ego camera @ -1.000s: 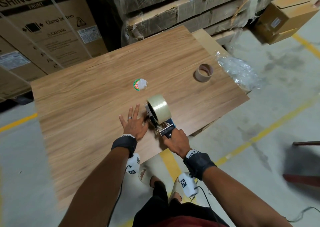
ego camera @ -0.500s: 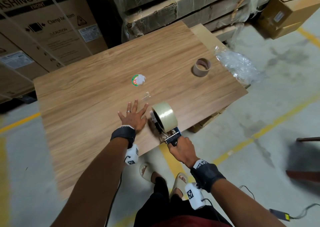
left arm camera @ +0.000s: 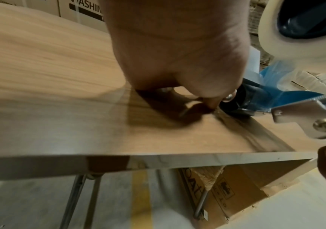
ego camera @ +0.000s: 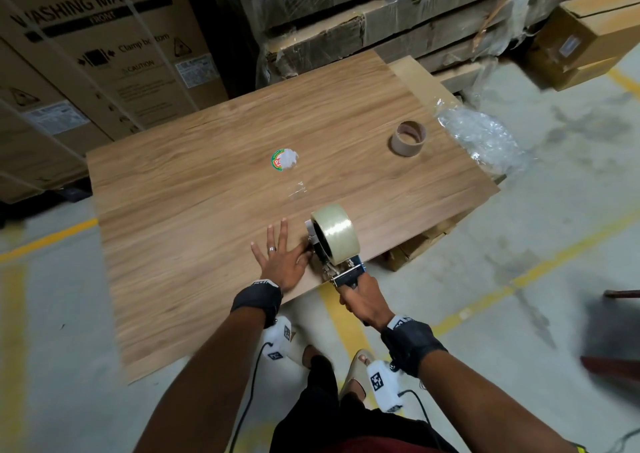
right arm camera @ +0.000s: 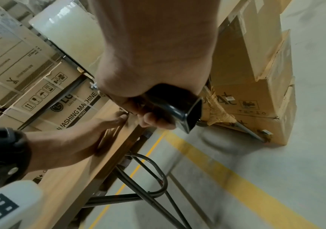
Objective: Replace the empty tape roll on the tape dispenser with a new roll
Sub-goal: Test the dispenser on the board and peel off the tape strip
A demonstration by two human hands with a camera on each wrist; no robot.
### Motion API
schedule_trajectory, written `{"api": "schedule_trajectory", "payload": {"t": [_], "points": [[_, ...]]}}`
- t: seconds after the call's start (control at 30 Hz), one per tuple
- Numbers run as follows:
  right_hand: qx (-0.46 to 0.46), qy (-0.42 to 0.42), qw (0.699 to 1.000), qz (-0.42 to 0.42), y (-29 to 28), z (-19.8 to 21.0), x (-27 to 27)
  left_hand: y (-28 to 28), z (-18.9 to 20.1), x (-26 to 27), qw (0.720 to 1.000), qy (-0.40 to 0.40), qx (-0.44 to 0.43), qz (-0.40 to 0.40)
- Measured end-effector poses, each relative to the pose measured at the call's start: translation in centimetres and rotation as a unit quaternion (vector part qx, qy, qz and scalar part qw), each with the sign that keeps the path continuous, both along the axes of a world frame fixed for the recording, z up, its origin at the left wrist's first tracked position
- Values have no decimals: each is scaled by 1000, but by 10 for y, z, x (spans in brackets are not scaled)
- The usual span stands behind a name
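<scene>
At near edge of table point(ego camera: 180, 210): tape dispenser point(ego camera: 341, 274) w/ new clear roll point(ego camera: 335, 234) mounted, upright. R hand point(ego camera: 363, 302) wrapped round its black handle. L hand point(ego camera: 282, 257) flat on tabletop, fingers spread, thumb touching dispenser. Empty cardboard core point(ego camera: 408, 137) far right, well apart.

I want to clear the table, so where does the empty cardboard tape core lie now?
In the head view the empty core lies on the table's far right part, beside the crumpled plastic wrap.

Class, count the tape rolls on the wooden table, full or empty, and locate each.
2: the new roll sits mounted on the tape dispenser at the near edge; the empty roll lies far right. None appears hidden.
</scene>
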State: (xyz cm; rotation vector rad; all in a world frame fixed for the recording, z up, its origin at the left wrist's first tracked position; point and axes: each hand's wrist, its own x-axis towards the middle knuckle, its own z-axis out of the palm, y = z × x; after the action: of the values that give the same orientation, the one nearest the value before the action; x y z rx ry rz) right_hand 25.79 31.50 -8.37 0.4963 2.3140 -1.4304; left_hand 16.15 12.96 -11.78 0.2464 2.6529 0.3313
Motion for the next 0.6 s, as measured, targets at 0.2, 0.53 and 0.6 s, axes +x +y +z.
{"api": "schedule_trajectory", "payload": {"t": [0.2, 0.53, 0.6], "points": [[21, 16, 1000, 5, -2, 5, 1, 2, 4, 1, 1000, -12, 1, 17], [-3, 7, 1000, -1, 7, 4, 18, 6, 11, 2, 999, -21, -7, 37], [-12, -1, 1000, -7, 8, 1, 22, 7, 13, 3, 999, -17, -9, 38]]}}
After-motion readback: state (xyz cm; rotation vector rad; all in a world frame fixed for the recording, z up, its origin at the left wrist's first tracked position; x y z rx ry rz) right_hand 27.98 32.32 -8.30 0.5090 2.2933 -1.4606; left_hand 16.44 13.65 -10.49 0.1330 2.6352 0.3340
